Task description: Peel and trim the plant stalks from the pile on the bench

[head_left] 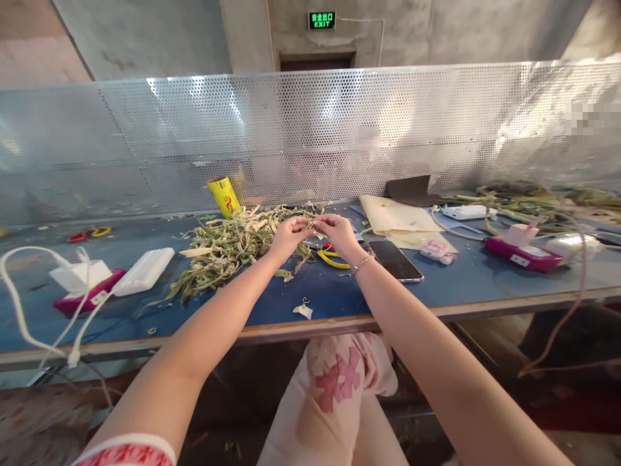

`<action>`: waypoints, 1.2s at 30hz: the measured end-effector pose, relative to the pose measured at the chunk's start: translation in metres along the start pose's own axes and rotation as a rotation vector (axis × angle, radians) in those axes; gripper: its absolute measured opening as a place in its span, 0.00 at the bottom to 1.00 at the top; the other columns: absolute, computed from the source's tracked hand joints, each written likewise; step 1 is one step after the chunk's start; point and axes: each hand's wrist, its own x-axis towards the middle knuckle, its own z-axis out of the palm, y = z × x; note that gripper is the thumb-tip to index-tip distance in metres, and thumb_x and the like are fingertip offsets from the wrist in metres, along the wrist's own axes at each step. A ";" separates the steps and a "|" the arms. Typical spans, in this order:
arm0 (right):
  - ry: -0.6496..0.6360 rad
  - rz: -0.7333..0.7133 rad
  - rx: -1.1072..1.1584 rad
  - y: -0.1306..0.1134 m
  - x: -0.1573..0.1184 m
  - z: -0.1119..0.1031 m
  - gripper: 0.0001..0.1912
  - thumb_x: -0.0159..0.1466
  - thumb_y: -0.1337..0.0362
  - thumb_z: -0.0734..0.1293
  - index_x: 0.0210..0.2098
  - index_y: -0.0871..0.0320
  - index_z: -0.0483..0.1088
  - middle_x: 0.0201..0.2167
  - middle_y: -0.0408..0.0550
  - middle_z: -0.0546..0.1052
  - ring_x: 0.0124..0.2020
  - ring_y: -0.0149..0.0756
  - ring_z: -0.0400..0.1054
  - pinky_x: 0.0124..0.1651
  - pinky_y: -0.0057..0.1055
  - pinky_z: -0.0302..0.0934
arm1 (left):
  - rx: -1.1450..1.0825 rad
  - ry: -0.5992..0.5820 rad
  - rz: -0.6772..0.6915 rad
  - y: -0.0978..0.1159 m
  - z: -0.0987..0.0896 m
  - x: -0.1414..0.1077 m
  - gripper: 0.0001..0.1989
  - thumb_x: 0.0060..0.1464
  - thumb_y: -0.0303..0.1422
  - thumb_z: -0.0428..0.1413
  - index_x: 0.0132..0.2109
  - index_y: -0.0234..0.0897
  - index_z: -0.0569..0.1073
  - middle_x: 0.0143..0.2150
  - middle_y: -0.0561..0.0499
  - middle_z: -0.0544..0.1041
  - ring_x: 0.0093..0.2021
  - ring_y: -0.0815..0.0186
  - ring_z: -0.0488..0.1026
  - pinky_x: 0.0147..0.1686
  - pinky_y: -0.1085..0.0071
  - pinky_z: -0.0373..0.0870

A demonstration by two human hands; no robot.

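My left hand (292, 234) and my right hand (336, 233) meet above the table, fingertips almost touching. Both are closed in a pinch on a small pale-green dried plant strip (311, 224), largely covered by the fingers. Just left of and behind them spreads a loose heap of dried plant strips (228, 243), green and straw-coloured. Under my right hand lie scissors (334, 260) with yellow and red handles, partly hidden. A dark-screened phone (395, 260) lies right of my right wrist. One pale scrap (303, 311) rests near the table's front edge.
A yellow can-like tube (224, 196) leans behind the heap. Left are a magenta power strip (90, 291), a white power bank (144, 270) with cables, and more scissors (90, 234). Right are paper (400, 215), another power strip (522, 254) and plant stalks (514, 200). A perforated metal screen (310, 136) stands behind.
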 end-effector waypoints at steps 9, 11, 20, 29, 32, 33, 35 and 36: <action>-0.042 0.066 0.062 0.002 0.000 0.002 0.13 0.42 0.58 0.70 0.22 0.60 0.68 0.18 0.40 0.70 0.22 0.26 0.63 0.31 0.27 0.61 | -0.059 0.033 -0.056 0.004 0.005 -0.003 0.19 0.32 0.35 0.63 0.33 0.32 0.69 0.28 0.51 0.75 0.27 0.70 0.71 0.33 0.69 0.69; -0.061 0.060 0.039 0.000 -0.001 0.004 0.11 0.43 0.59 0.70 0.22 0.59 0.68 0.19 0.41 0.71 0.22 0.27 0.65 0.31 0.28 0.62 | -0.086 0.049 -0.080 0.006 0.005 -0.004 0.18 0.33 0.35 0.63 0.32 0.32 0.69 0.27 0.51 0.75 0.26 0.70 0.71 0.31 0.70 0.69; -0.020 -0.086 -0.224 0.002 -0.003 0.005 0.05 0.49 0.64 0.65 0.24 0.59 0.70 0.19 0.42 0.72 0.24 0.30 0.67 0.31 0.29 0.62 | -0.379 0.095 -0.178 0.004 0.010 -0.004 0.16 0.29 0.32 0.65 0.29 0.31 0.71 0.23 0.54 0.74 0.25 0.73 0.70 0.33 0.73 0.67; 0.065 -0.033 -0.247 0.008 0.002 -0.001 0.04 0.49 0.64 0.64 0.24 0.59 0.70 0.21 0.43 0.74 0.26 0.32 0.69 0.35 0.31 0.63 | -0.506 -0.079 -0.329 0.009 0.008 -0.001 0.06 0.43 0.20 0.56 0.32 0.28 0.75 0.28 0.47 0.77 0.37 0.67 0.74 0.45 0.68 0.67; 0.074 -0.032 -0.254 0.007 0.002 -0.001 0.05 0.50 0.64 0.64 0.24 0.59 0.70 0.21 0.44 0.74 0.26 0.33 0.69 0.35 0.31 0.63 | -0.525 -0.089 -0.324 0.008 0.009 0.000 0.11 0.42 0.17 0.53 0.34 0.29 0.75 0.30 0.47 0.78 0.38 0.68 0.74 0.47 0.69 0.66; 0.076 -0.035 -0.264 0.006 0.001 -0.001 0.05 0.50 0.64 0.64 0.24 0.59 0.70 0.21 0.44 0.74 0.26 0.33 0.69 0.35 0.31 0.63 | -0.530 -0.082 -0.321 0.008 0.009 0.000 0.11 0.42 0.16 0.53 0.34 0.29 0.75 0.30 0.47 0.78 0.38 0.68 0.74 0.47 0.69 0.66; 0.073 -0.045 -0.294 0.006 0.001 -0.001 0.05 0.50 0.64 0.64 0.24 0.59 0.70 0.21 0.44 0.74 0.25 0.33 0.69 0.34 0.31 0.63 | -0.533 -0.052 -0.327 0.007 0.009 0.000 0.11 0.43 0.16 0.52 0.34 0.29 0.75 0.30 0.47 0.78 0.37 0.68 0.74 0.46 0.69 0.67; 0.072 -0.054 -0.310 0.006 0.001 -0.001 0.06 0.51 0.63 0.64 0.24 0.59 0.70 0.21 0.44 0.74 0.25 0.33 0.68 0.34 0.32 0.62 | -0.532 -0.030 -0.336 0.007 0.009 0.001 0.11 0.43 0.16 0.52 0.34 0.29 0.75 0.29 0.48 0.78 0.36 0.68 0.74 0.44 0.69 0.67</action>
